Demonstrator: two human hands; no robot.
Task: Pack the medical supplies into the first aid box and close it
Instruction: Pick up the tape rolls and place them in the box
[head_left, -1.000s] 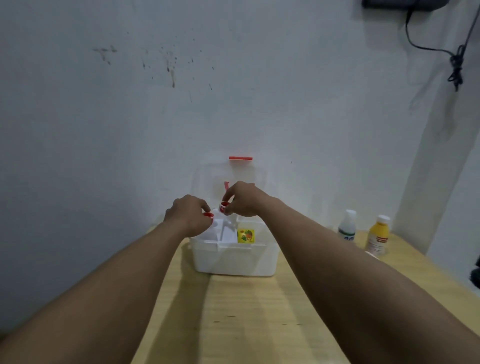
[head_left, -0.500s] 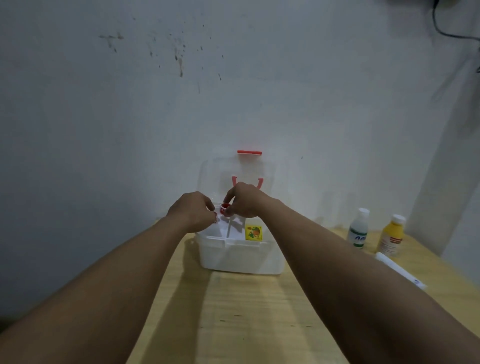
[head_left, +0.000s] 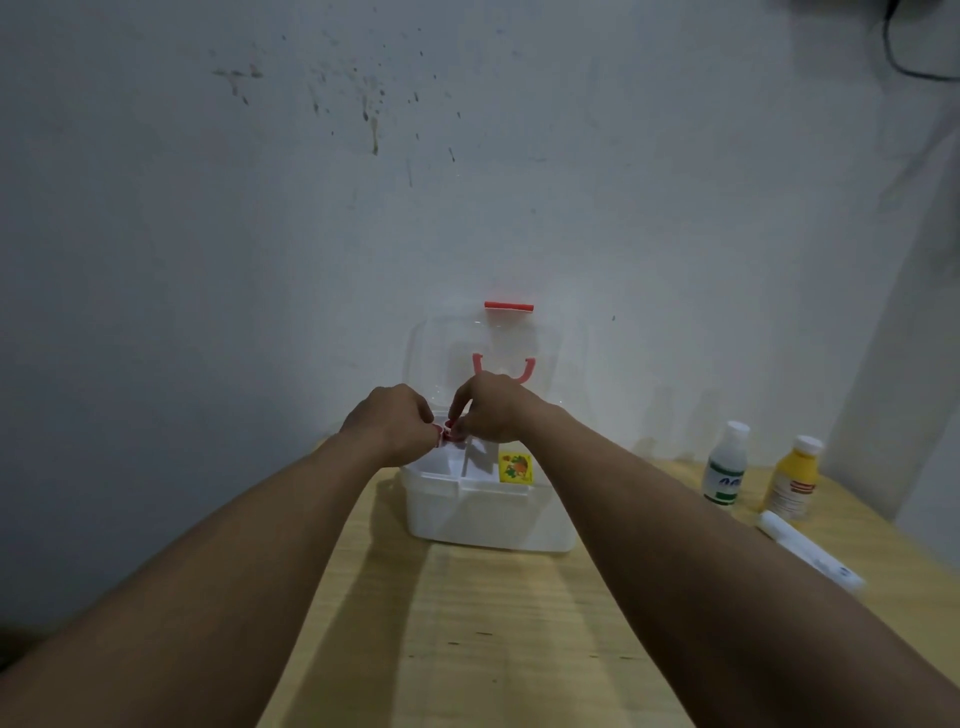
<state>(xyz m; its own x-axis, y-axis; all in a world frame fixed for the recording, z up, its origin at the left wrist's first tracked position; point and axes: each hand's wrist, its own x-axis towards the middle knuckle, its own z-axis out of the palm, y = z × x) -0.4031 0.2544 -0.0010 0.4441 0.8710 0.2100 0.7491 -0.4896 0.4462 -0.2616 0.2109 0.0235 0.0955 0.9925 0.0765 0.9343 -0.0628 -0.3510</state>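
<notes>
Two hands pinch a small item over the open box

Both hands, left and right, stay pinched on a small red-and-white item above the first aid box; little has shifted. Packing looks unfinished: two bottles and a tube wait on the tabletop. Fingers hide the item's identity.

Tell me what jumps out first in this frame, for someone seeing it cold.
Two bare forearms converge at the centre, where the left hand and right hand pinch a small red-and-white item over the open white first aid box. The box's clear lid stands up against the wall, its red latch on top. On the wooden table to the right wait a white bottle, a yellow bottle and a white tube.
</notes>
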